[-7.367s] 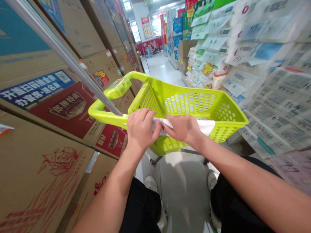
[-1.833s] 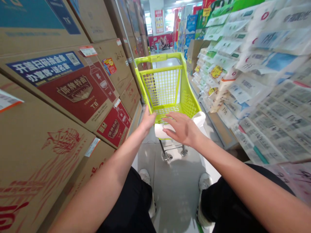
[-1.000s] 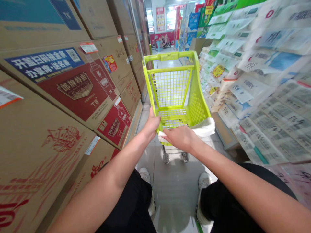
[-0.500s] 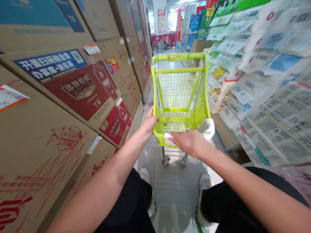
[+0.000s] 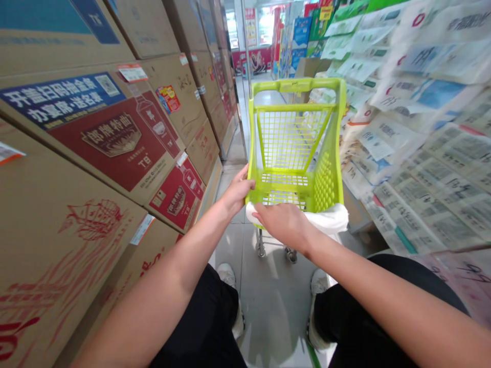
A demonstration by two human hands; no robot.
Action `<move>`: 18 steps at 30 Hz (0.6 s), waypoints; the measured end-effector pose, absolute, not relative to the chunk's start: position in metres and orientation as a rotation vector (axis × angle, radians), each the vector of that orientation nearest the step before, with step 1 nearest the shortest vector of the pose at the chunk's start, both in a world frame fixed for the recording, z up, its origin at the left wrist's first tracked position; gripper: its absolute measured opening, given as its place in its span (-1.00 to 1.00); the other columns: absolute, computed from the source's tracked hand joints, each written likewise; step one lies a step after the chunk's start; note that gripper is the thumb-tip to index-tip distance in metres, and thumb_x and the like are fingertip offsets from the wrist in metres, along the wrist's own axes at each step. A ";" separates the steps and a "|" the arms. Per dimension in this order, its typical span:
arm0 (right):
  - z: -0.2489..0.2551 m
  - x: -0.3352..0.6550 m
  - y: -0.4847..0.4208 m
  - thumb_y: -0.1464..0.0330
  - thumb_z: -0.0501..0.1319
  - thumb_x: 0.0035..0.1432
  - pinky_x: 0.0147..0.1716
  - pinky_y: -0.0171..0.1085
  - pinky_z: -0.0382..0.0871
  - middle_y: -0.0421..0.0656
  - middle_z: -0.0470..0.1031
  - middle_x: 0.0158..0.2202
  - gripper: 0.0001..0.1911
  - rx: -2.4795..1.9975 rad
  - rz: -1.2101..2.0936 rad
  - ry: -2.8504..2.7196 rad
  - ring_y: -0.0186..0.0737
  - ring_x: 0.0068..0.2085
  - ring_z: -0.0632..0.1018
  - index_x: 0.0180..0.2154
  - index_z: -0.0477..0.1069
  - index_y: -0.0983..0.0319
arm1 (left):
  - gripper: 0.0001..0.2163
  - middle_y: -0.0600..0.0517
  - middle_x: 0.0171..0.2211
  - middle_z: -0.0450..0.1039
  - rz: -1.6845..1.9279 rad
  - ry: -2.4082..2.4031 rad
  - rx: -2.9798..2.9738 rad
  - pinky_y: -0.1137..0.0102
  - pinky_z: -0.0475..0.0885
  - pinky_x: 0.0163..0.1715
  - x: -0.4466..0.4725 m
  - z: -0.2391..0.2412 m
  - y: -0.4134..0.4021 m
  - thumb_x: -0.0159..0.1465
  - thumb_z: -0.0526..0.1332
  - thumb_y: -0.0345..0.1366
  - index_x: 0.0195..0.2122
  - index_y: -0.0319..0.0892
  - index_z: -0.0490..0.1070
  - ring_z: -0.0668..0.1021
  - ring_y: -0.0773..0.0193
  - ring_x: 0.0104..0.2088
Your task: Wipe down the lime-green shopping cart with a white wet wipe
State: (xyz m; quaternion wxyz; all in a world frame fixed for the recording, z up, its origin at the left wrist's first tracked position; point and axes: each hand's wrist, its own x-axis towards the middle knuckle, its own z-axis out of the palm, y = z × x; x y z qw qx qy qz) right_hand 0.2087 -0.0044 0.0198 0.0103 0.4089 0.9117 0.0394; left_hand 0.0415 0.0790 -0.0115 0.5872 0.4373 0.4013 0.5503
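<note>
Here, the right hand [image 5: 283, 222] clasps a white cloth [image 5: 330, 219] over the near end of a green cart [image 5: 329, 176]; the left hand [image 5: 238, 189] grips its left side. The cart stands between stacked boxes [image 5: 115, 135] and wrapped packs [image 5: 416, 138], its handle [image 5: 296, 85] farthest off.

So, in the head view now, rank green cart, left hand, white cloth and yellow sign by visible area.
Largest: green cart
Next: left hand and white cloth, too alike to rank; the cloth is partly covered
Smallest: yellow sign

Cardbd boxes [image 5: 109, 145] stacked L; wrapped pkgs [image 5: 433, 148] R; 1 poster [image 5: 250, 28] far bk.
</note>
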 end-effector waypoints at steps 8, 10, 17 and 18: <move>0.024 0.249 -0.011 0.16 -0.10 0.73 -0.34 -0.15 0.33 0.09 0.74 -0.16 -0.49 1.298 0.108 2.779 0.09 -0.19 0.76 0.07 0.56 0.27 | 0.02 -0.11 0.10 0.73 1.119 1.023 1.133 0.08 0.70 0.02 0.012 -0.007 0.105 -0.21 0.21 -0.41 0.44 -0.13 0.46 0.75 -0.15 0.02; 0.024 0.259 -0.012 0.16 -0.05 0.71 -0.25 -0.12 0.40 0.06 0.73 -0.19 -0.51 1.260 0.098 2.851 0.09 -0.17 0.75 0.03 0.58 0.27 | -0.05 -0.15 0.12 0.71 1.073 1.120 1.258 0.05 0.68 0.06 -0.001 -0.003 0.112 -0.12 0.26 -0.39 0.44 -0.14 0.47 0.75 -0.10 -0.01; 0.022 0.289 0.014 0.09 0.08 0.66 0.53 0.29 0.09 0.13 0.66 0.25 -0.49 1.220 0.165 3.278 0.29 0.45 0.49 0.23 0.59 0.31 | -0.49 -0.25 0.25 0.52 1.376 1.712 2.014 -0.10 0.31 0.46 -0.019 0.017 0.098 0.17 0.46 -0.25 0.17 -0.19 0.67 0.53 -0.24 0.29; 0.023 0.295 0.020 0.06 0.08 0.65 0.55 0.33 0.05 0.13 0.65 0.27 -0.47 1.273 0.172 3.261 0.32 0.47 0.45 0.22 0.60 0.31 | -0.58 -0.22 0.17 0.56 1.348 1.671 2.130 -0.08 0.36 0.41 -0.015 0.018 0.090 0.22 0.45 -0.21 0.11 -0.17 0.69 0.57 -0.20 0.20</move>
